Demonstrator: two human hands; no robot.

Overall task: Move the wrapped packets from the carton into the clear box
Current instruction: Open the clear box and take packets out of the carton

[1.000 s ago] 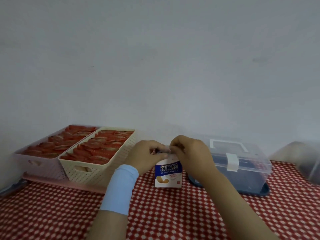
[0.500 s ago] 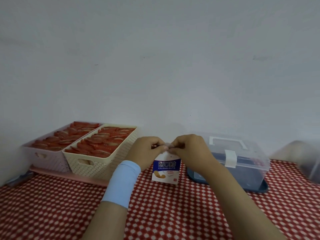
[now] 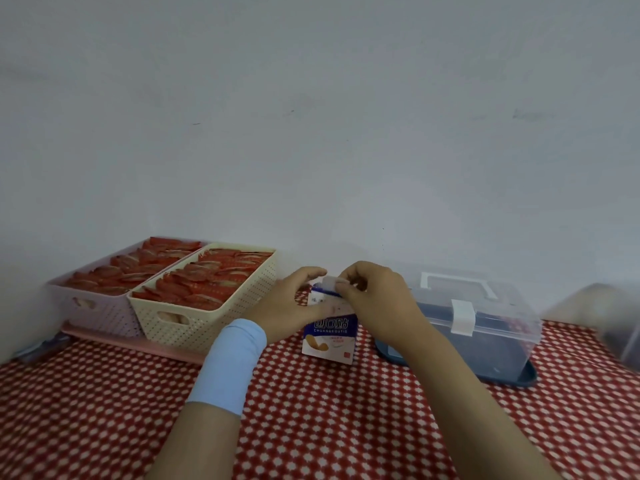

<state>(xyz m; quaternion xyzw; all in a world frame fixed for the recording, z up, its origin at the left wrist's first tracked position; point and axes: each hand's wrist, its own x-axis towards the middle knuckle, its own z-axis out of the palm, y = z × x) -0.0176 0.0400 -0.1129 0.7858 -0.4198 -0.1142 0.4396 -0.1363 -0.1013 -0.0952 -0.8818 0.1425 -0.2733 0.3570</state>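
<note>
Carton [image 3: 330, 337], blue and white, stands upright on the red-checked surface [image 3: 311, 427] just left of the clear box [image 3: 485, 317], the left hand [image 3: 291, 303] gripping its side while the right hand [image 3: 377, 303] fingers pinch its white flap [image 3: 329, 284].

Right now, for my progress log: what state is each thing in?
carton: upright on the cloth, top flap raised.
clear box: lid shut, latch down.
left hand: grips the carton's side.
right hand: pinches the top flap.
cream basket: full of red packets.
pink basket: full of red packets.
</note>
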